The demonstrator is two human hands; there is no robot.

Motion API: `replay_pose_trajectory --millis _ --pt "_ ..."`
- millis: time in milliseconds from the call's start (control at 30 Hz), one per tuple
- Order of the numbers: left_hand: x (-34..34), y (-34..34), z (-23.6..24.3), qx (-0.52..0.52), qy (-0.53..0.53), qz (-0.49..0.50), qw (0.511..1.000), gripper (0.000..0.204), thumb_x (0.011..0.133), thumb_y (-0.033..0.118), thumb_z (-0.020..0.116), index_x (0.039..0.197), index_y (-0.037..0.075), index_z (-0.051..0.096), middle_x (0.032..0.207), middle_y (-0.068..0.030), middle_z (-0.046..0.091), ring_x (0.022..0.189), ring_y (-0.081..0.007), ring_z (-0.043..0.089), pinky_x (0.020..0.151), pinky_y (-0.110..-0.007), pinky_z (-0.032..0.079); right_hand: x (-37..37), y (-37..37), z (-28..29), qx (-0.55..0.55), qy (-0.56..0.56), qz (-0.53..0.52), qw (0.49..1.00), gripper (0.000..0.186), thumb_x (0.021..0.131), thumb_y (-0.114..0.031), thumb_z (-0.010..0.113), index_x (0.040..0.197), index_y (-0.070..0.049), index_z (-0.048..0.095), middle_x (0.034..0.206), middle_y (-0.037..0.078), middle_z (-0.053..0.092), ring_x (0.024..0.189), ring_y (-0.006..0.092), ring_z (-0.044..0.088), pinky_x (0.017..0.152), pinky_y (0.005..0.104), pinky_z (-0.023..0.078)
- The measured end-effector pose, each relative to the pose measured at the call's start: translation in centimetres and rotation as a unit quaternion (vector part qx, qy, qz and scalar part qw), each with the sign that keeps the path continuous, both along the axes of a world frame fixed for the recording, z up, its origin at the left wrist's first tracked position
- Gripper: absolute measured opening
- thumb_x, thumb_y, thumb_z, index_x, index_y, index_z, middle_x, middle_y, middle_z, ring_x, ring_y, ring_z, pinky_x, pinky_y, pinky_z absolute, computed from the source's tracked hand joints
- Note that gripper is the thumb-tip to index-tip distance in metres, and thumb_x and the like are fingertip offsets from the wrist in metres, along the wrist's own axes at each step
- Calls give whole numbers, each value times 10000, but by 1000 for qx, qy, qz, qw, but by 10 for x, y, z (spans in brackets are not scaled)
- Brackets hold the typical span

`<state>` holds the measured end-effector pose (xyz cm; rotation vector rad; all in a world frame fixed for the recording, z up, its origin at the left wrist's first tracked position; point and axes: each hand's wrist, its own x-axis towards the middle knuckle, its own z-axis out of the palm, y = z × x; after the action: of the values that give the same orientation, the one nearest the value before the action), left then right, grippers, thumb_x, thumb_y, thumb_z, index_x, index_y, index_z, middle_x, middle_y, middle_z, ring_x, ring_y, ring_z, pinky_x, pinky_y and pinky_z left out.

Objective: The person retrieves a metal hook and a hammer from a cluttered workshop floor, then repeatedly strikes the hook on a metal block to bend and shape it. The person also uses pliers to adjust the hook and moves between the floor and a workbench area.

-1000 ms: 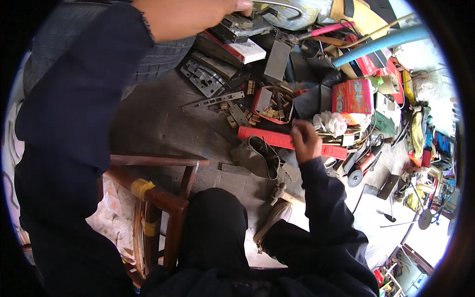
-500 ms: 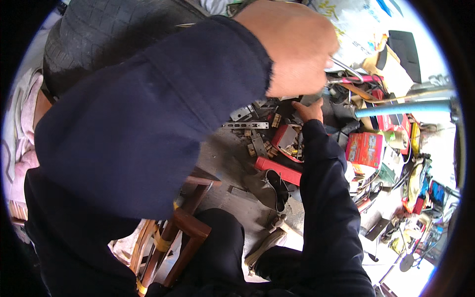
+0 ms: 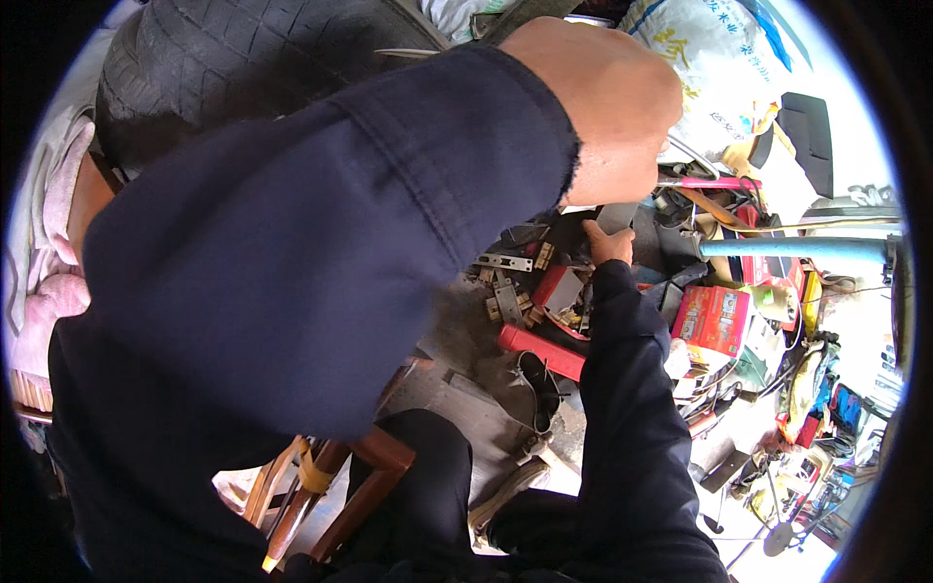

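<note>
left hand (image 3: 612, 107): showing its back, curling closed and gripping a bent metal rod (image 3: 695, 158); turning fingers away from view, so leaving their exact placement hidden.
bent metal rod: jutting out beyond the knuckles and curving down near a pink handle (image 3: 719, 183); probably calling for a snug, steady fist and for holding the curved end off the clutter.
right hand (image 3: 610, 245): reaching in lower in view, spreading thumb from fingers, appearing to touch a grey plate (image 3: 616, 216); leaving no way to tell whether gripping or merely steadying.
grey plate: sitting at the right thumb and fingers, partly disappearing behind the left hand; likely handling best when pressing from opposite edges rather than hooking one corner.
both hands: overlapping closely in view; probably needing a little more room between wrists, since blocking much sight with the left sleeve (image 3: 321, 243).
red-sided box (image 3: 559, 289): sitting near the right hand, holding small pieces; worth avoiding when moving the forearm.
perforated metal strip (image 3: 504, 262): lying left of that box, among small blocks.
long red box (image 3: 541, 352): lying on the floor (image 3: 452, 335), running toward the right sleeve (image 3: 632, 389).
blue pole (image 3: 792, 247): stretching across at right.
tyre (image 3: 233, 58): standing at upper left.
</note>
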<state>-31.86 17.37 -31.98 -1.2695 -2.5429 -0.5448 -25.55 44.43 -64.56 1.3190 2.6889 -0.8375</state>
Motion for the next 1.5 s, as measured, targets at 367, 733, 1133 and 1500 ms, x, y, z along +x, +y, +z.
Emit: replay_pose_trajectory --millis 367,733,1133,1500 --pt "-2 -2 -4 17 -50 -16 998 200 767 179 650 840 30 762 861 -204 735 810 -349 734 710 -480 589 -28 27 10 4 44 74 996 1193 642 -455 873 1530 11 226 1283 320 623 1210 431 619 1019 455 494" --pt "-9 -1 -7 -8 -14 26 1000 198 748 180 662 831 31 763 850 -200 737 798 -351 740 727 -454 599 -20 12 24 37 57 68 995 1123 663 -451 851 1518 -12 269 1256 340 627 1195 449 620 1014 453 493" --pt "1 -16 10 47 -120 -67 989 228 825 179 644 807 -40 705 834 -274 680 838 -434 680 784 -520 529 -9 8 8 23 -17 57 998 1098 658 -557 819 1331 160 330 1207 387 623 1154 485 632 1004 462 501" --pt "11 -9 4 71 -35 -34 996 209 822 150 623 786 -33 718 841 -269 688 848 -434 679 802 -518 528 21 -12 14 31 -48 41 998 1113 666 -577 787 1376 152 337 1228 369 624 1178 466 627 1024 458 490"
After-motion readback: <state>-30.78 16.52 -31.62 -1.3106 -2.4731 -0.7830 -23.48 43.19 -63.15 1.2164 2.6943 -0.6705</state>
